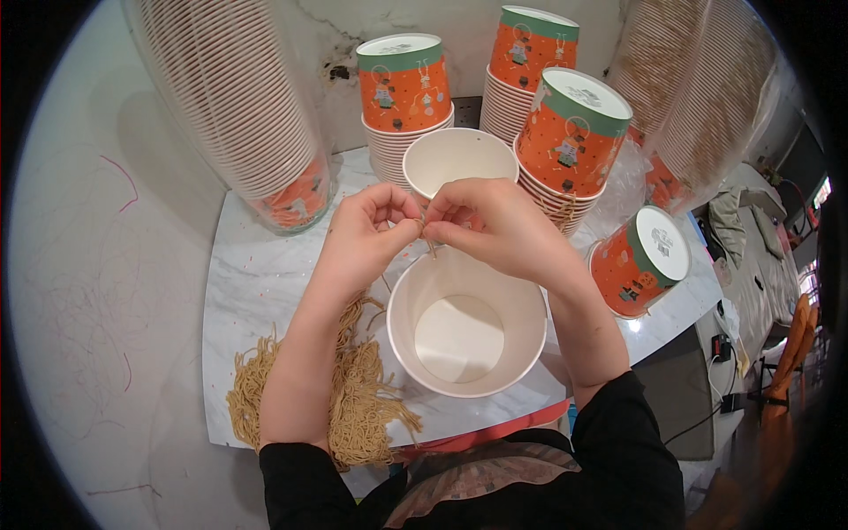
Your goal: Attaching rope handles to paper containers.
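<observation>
Two grips are in use: thumb and fingertips of the left hand (375, 228) and of the right hand (496, 225) are pinched closed, nearly meeting, on a thin tan string-like strand (432, 251). The strand hangs near the far rim of a white, round, open paper bucket (528, 340). A loose tan pile of strands (369, 413) lies on the white, grey-veined tabletop (243, 291), beneath and on both sides of the left forearm (300, 371). Inverted orange-and-green printed paper buckets (405, 97) stand stacked beyond the hands.
</observation>
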`<state>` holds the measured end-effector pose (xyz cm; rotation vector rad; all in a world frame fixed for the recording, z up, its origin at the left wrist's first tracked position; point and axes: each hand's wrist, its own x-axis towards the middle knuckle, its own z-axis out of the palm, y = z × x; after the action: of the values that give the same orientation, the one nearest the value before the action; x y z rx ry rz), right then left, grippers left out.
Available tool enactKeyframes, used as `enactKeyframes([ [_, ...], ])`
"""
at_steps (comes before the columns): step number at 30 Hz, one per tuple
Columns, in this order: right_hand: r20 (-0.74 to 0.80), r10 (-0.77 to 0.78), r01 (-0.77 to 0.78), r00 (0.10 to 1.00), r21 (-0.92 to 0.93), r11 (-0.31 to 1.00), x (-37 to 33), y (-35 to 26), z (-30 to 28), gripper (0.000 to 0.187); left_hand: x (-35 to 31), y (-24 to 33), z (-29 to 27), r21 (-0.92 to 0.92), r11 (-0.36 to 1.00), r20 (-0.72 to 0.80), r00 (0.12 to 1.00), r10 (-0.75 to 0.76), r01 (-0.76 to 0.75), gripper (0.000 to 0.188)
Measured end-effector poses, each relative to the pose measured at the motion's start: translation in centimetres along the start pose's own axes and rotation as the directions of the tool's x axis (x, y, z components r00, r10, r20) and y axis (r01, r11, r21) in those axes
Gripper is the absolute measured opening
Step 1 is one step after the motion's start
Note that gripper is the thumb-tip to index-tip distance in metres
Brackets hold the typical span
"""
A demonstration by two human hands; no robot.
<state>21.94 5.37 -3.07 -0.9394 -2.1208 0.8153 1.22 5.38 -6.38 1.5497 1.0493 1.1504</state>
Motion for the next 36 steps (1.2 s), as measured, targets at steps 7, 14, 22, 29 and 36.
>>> enactKeyframes([
  [7, -0.015, -0.004, 0.003, 1.0, -0.075, 0.997, 0.1, -0.1, 0.0, 0.015, -0.2, 0.2, 0.2, -0.071, 0.997, 0.007, 0.999, -0.041, 0.041, 0.008],
  [14, -0.036, -0.042, 0.036, 0.998, -0.141, 0.989, -0.1, -0.1, 0.2, 0.014, -0.3, 0.3, 0.6, 0.075, 0.996, -0.066, 0.997, 0.047, -0.043, 0.01],
  [22, -0.004, -0.048, 0.048, 0.999, -0.101, 0.994, 0.0, 0.1, -1.0, 0.01, 0.5, -1.5, 1.6, -0.117, 0.979, -0.112, 0.982, 0.155, -0.168, 0.012],
  [29, -0.008, -0.04, 0.039, 0.999, -0.042, 0.998, 0.1, 0.1, -1.4, 0.01, 0.5, -1.2, 1.0, -0.35, 0.936, -0.022, 0.999, 0.032, -0.038, 0.014],
  [36, -0.056, -0.075, 0.074, 0.996, -0.012, 0.997, 0.3, 0.4, -1.4, 0.013, 0.4, -0.8, 0.5, -0.42, 0.905, 0.079, 0.996, -0.039, 0.069, 0.013],
])
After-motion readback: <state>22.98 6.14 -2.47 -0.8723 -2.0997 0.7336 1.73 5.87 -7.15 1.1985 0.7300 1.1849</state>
